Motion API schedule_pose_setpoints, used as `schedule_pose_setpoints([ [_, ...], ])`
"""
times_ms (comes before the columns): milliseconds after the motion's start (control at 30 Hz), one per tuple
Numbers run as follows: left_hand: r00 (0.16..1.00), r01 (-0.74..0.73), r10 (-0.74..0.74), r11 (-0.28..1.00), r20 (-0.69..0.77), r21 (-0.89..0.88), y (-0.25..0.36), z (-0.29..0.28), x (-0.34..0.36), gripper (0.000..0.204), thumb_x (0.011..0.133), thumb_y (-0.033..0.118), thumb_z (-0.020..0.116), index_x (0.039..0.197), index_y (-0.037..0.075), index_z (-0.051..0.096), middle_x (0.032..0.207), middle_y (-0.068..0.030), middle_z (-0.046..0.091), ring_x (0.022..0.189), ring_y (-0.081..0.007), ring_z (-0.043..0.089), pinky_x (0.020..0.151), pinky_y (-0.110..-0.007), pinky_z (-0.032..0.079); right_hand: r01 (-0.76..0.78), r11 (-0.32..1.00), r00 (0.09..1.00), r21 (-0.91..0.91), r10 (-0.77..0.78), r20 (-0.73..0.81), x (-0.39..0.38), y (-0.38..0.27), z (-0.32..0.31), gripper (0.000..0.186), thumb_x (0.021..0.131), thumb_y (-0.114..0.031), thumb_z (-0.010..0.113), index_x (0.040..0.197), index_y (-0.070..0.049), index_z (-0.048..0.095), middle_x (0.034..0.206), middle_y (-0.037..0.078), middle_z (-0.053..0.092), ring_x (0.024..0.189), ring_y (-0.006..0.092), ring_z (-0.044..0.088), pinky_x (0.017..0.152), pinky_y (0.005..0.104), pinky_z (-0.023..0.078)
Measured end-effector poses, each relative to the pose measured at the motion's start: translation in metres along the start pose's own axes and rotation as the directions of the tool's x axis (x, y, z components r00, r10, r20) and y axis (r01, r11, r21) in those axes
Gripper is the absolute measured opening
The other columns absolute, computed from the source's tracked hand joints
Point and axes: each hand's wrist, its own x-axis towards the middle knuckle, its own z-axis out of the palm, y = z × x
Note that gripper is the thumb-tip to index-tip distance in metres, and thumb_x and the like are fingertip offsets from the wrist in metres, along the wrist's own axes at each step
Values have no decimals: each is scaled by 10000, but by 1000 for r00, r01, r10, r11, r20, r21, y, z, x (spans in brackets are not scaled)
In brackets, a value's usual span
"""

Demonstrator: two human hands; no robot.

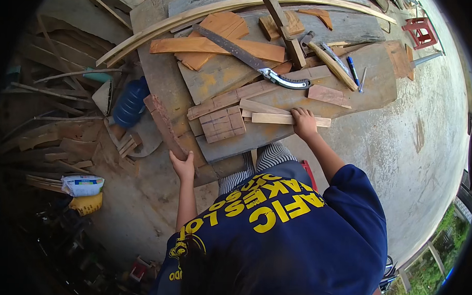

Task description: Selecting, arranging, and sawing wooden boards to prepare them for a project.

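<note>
**Holding wood in both hands, one piece to each**

My left hand [183, 167] is closed on one reddish-brown board [164, 125], gripping it by its near end with my thumb on top; I cannot see the fingers underneath. The board slants away from me along the left side of the grey worktop [236, 147]. My right hand [304, 123] is curled narrowly over one pale strip [276, 118] toward its right end; I cannot tell where that thumb sits. A second pale strip [262, 107] lies just behind the first.

Just left of these I count one wooden block [223, 124], ruled with dark crossing lines. Farther back are one saw [231, 49] with a curved handle, one hammer [330, 62] with a wooden handle, and two pens, one white and blue [335, 53], the other blue [352, 70]. One blue jug [129, 103] is down on my left, and one red stool [423, 33] is at the upper right.

Big yellow lettering runs in several lines across my navy shirt [336, 244], with a yellow drawing below. One white bag [82, 185] at the left carries blue print, too small to make out.
</note>
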Motion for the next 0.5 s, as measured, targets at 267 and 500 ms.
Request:
schedule_pose_setpoints([
  [267, 998, 57, -50, 972, 39, -228, 5, 8, 114, 825, 724, 193, 727, 1380, 2, 266, 1358, -217, 385, 1226, -328, 423, 1012, -380, 346, 48, 999, 981, -6, -49, -187, 10, -54, -37, 552, 700, -152, 628, 1223, -84, 461, 1296, 122, 445, 1227, 305, 388, 999, 430, 331],
  [500, 983, 30, -98, 918, 155, 395, 14, 37, 137, 745, 807, 350, 641, 1390, 54, 283, 1436, -147, 305, 1316, -324, 297, 1042, -501, 288, 348, 932, 889, 100, -294, -351, 109, -70, -115, 321, 767, -84, 569, 1085, -42, 554, 1150, 141, 546, 1118, 322, 490, 950, 396, 401],
])
